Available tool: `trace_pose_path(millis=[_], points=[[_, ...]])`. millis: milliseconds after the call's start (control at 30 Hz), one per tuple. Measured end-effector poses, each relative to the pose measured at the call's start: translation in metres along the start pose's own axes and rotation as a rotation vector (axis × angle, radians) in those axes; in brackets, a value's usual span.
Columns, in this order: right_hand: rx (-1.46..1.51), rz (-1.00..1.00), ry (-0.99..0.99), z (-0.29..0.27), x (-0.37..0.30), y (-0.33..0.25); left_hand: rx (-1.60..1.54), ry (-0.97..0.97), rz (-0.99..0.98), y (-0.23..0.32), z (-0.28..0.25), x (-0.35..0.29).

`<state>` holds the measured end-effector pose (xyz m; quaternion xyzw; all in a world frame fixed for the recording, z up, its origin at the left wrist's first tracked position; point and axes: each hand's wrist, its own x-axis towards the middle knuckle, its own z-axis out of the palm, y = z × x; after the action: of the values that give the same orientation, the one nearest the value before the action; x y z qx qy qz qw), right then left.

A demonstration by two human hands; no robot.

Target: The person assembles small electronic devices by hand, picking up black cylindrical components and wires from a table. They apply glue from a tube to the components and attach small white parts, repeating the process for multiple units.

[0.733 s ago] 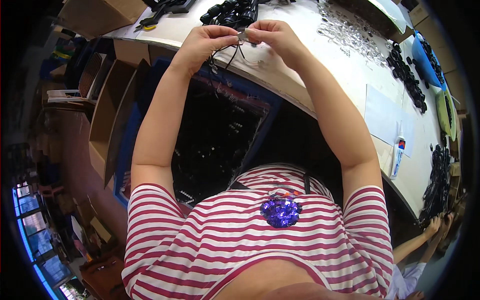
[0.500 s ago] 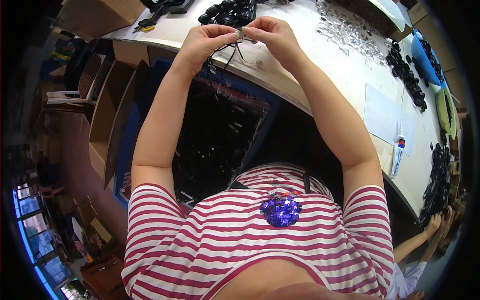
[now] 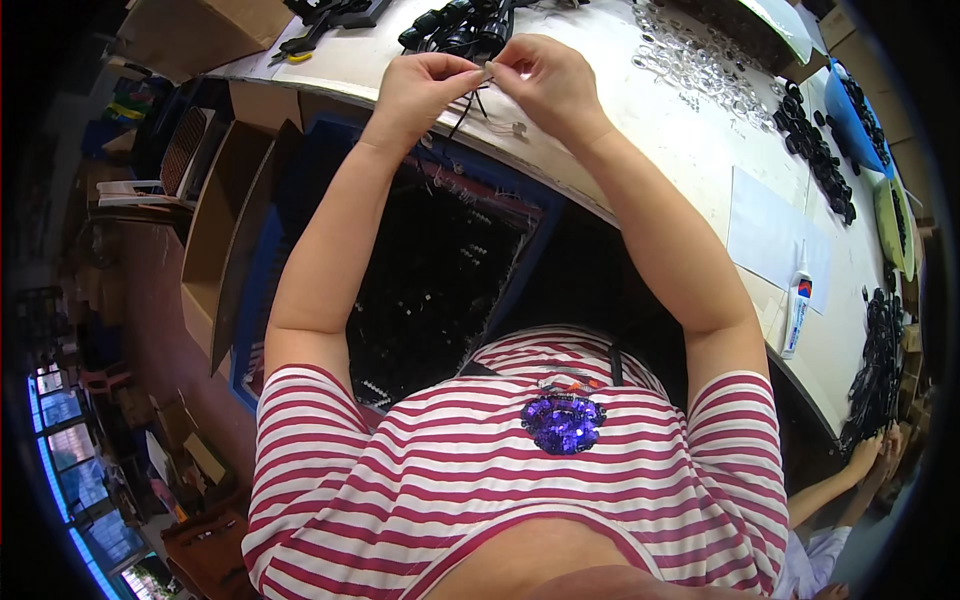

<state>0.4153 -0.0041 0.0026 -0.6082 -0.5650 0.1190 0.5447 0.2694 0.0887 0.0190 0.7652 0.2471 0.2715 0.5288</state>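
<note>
Over the front edge of the worktable, my left hand and my right hand meet fingertip to fingertip, both pinched closed. Thin black cord hangs from the left fingertips, its loose ends dangling past the table edge. Whatever sits between the right thumb and forefinger is too small and covered to make out. Just behind the hands lies a bundle of shiny black cords and parts. A small clear disc on a thin strand rests near the edge, below my right hand.
Many clear discs spread over the white table. Black pieces, a blue bowl, a green bowl, a paper sheet and a glue tube lie rightward. Another person's hands touch black cords. A blue-rimmed crate stands below.
My fingertips have drawn closer together and the pale bit seen between them is now covered. My left hand has shifted slightly right; the cord ends hang differently.
</note>
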Motion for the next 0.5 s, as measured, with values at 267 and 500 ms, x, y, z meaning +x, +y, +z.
trace_pose_path(millis=[267, 500], points=[[-0.177, -0.099, 0.149, -0.006, 0.002, -0.002, -0.001, 0.056, -0.029, 0.007, -0.007, -0.003], [0.048, 0.106, -0.131, -0.01, 0.0, -0.011, 0.008, 0.004, -0.093, 0.014, -0.004, -0.006]])
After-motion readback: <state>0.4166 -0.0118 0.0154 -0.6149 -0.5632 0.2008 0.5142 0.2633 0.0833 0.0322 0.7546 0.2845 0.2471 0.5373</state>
